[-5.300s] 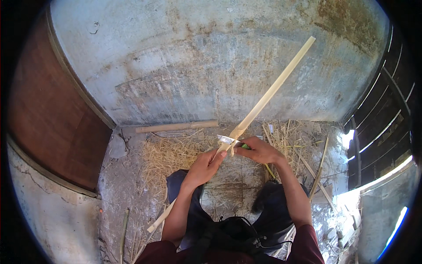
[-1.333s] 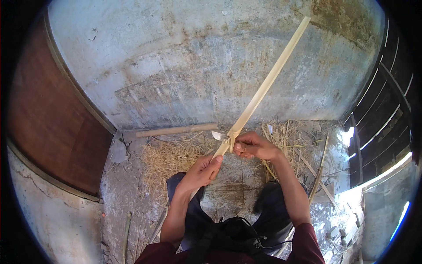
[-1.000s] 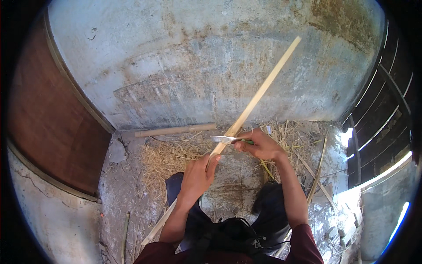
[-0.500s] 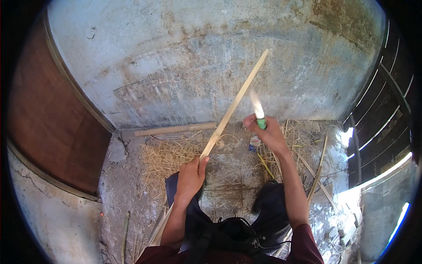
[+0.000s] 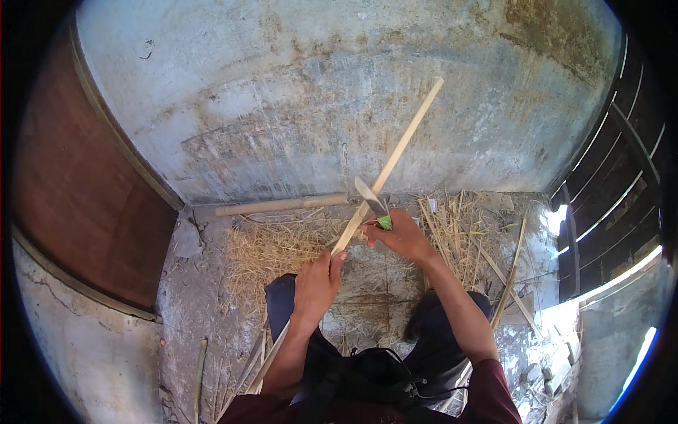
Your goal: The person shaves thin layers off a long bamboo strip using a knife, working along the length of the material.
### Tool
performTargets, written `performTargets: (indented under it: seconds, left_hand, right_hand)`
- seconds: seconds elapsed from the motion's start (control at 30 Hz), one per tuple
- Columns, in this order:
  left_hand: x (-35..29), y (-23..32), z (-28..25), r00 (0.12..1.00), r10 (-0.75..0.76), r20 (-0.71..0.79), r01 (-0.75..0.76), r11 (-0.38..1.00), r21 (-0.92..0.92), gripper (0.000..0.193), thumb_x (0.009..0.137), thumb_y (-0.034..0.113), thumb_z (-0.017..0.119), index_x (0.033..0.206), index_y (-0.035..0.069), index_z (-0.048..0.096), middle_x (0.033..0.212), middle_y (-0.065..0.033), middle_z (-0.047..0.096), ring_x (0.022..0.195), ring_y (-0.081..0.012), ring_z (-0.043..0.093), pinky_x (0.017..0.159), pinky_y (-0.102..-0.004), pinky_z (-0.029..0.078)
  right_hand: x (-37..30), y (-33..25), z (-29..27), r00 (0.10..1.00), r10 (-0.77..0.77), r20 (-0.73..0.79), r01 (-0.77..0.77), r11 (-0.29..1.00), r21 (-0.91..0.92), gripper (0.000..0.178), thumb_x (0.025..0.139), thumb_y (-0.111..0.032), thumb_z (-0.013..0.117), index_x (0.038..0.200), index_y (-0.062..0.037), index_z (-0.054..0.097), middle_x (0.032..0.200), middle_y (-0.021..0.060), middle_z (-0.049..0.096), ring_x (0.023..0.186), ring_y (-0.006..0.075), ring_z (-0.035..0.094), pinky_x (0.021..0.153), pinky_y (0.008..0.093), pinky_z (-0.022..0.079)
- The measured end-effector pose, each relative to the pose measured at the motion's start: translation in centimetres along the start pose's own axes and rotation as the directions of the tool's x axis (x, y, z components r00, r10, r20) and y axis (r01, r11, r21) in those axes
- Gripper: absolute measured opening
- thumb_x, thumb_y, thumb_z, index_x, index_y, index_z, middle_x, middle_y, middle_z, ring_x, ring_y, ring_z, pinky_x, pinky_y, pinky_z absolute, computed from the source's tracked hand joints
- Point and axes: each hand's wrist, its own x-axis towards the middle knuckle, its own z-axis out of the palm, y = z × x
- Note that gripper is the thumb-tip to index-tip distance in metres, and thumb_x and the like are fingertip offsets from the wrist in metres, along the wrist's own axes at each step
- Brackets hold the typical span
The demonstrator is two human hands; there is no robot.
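Observation:
My left hand (image 5: 316, 285) is closed around the lower part of a long, flat, pale bamboo strip (image 5: 403, 143), which slants up and to the right. The strip's lower end runs back along my left forearm. In my right hand (image 5: 399, 233) is a knife (image 5: 372, 197) with a green handle, its grip partly hidden by my fingers. The blade lies across the strip, a short way above my left hand, with its tip pointing up and left.
Pale shavings (image 5: 272, 251) are heaped on the floor left of the strip. A bamboo pole (image 5: 282, 205) lies along the stained wall (image 5: 282, 92). More strips (image 5: 510, 275) lie at the right, near a dark slatted panel (image 5: 614, 184). A brown door (image 5: 92, 184) stands at the left.
My right hand has moved left and down, bringing the knife from beside the strip onto it. The strip's far end has shifted slightly right, and my left hand has moved a little right too.

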Motion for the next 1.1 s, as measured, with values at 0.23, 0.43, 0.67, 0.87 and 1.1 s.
performTargets:
  seconds: [0.23, 0.43, 0.67, 0.87, 1.1]
  left_hand:
    - [0.1, -1.1, 0.3, 0.998, 0.018, 0.067, -0.011, 0.995, -0.095, 0.043, 0.111, 0.035, 0.059, 0.09, -0.003, 0.062, 0.066, -0.0256, 0.057, 0.059, -0.0447, 0.058, 0.059, -0.0524, 0.042]
    - [0.4, -3.0, -0.7, 0.968, 0.069, 0.241, 0.009, 0.951, -0.308, 0.048, 0.112, 0.039, 0.058, 0.086, -0.002, 0.058, 0.062, -0.0143, 0.051, 0.058, -0.0316, 0.05, 0.06, -0.0472, 0.04]
    - [0.2, -3.1, -2.7, 0.899, 0.071, 0.432, 0.159, 0.866, -0.473, 0.048, 0.113, 0.037, 0.058, 0.079, 0.003, 0.053, 0.066, 0.0059, 0.038, 0.062, -0.0066, 0.036, 0.054, -0.0335, 0.03]
    - [0.3, -2.7, -3.8, 0.855, 0.117, 0.505, 0.212, 0.81, -0.546, 0.046, 0.115, 0.038, 0.055, 0.082, 0.006, 0.054, 0.065, 0.0086, 0.039, 0.06, -0.0045, 0.035, 0.053, -0.0301, 0.03]
    - [0.6, -3.1, -5.1, 0.751, 0.181, 0.635, 0.334, 0.725, -0.602, 0.044, 0.116, 0.043, 0.05, 0.085, 0.011, 0.054, 0.062, 0.0086, 0.044, 0.049, -0.0019, 0.036, 0.044, -0.0237, 0.028]
  right_hand:
    - [0.0, 0.1, -0.2, 0.996, -0.053, 0.078, 0.071, 0.966, -0.247, 0.035, 0.102, -0.036, 0.069, 0.098, -0.0016, 0.076, 0.073, 0.0144, 0.068, 0.068, 0.0195, 0.063, 0.066, 0.0416, 0.047]
    - [0.0, 0.2, -1.9, 0.964, -0.125, 0.234, 0.154, 0.982, -0.113, 0.032, 0.105, -0.032, 0.067, 0.104, -0.0011, 0.076, 0.074, 0.0098, 0.066, 0.07, 0.0164, 0.058, 0.068, 0.0395, 0.047]
    - [-0.5, -1.2, -2.7, 0.935, -0.093, 0.343, 0.072, 0.995, 0.072, 0.024, 0.104, -0.025, 0.07, 0.11, -0.0028, 0.079, 0.091, 0.0035, 0.075, 0.086, 0.0127, 0.063, 0.079, 0.0349, 0.051]
    - [-0.6, -1.1, -3.1, 0.915, -0.133, 0.381, 0.079, 0.985, 0.154, 0.019, 0.102, -0.018, 0.073, 0.112, -0.0032, 0.08, 0.102, 0.0041, 0.079, 0.093, 0.0152, 0.065, 0.083, 0.0346, 0.052]
    - [-1.1, -1.2, -3.2, 0.891, -0.106, 0.442, -0.047, 0.946, 0.321, 0.016, 0.1, -0.015, 0.073, 0.107, -0.0017, 0.079, 0.086, -0.0009, 0.07, 0.071, 0.0076, 0.052, 0.062, 0.0285, 0.04]
